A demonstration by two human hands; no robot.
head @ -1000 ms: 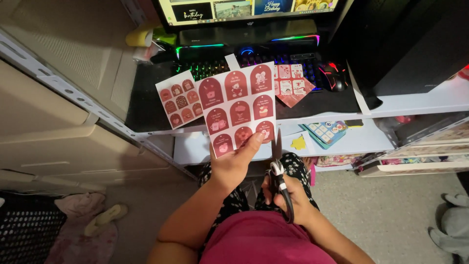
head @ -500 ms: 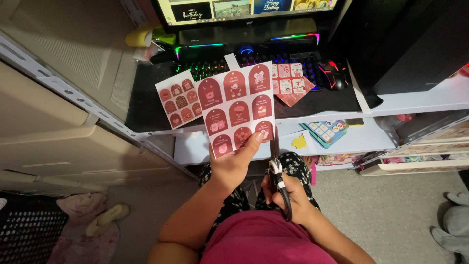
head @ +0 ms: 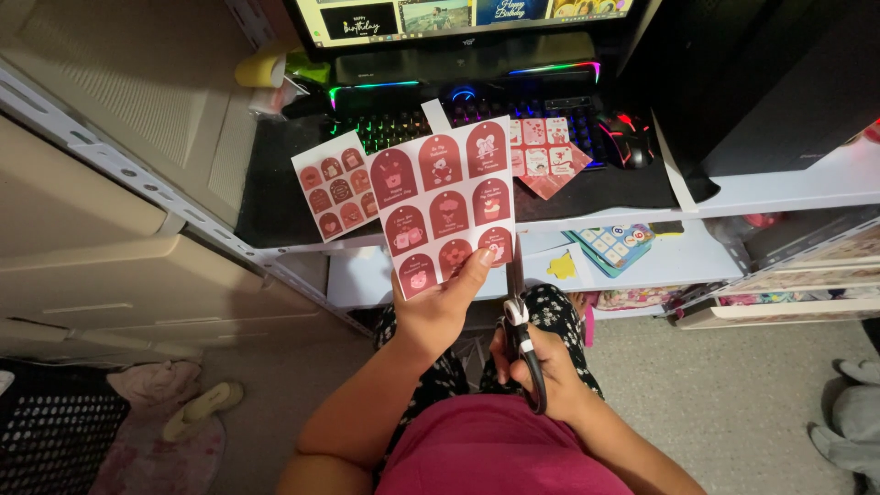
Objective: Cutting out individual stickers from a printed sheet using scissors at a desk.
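A dark desk point(head: 275, 211) carried a lit keyboard point(head: 412, 124), a mouse point(head: 628, 139) and two smaller red label sheets point(head: 335, 197). Above it, the left hand point(head: 440, 307) pinched a white sheet of red arched labels point(head: 449, 206) at its lower edge. The right hand point(head: 541, 367) gripped scissors point(head: 522, 330), blades just beside that sheet's right edge.

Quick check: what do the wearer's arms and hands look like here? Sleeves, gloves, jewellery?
Both arms are bare from the upper arm down: no sleeves reach the forearms. The left hand and right hand wear no gloves, and no rings, watch or bracelets show. The only clothing visible close by is a magenta-pink top and dark fabric with a small white floral print over the lap.
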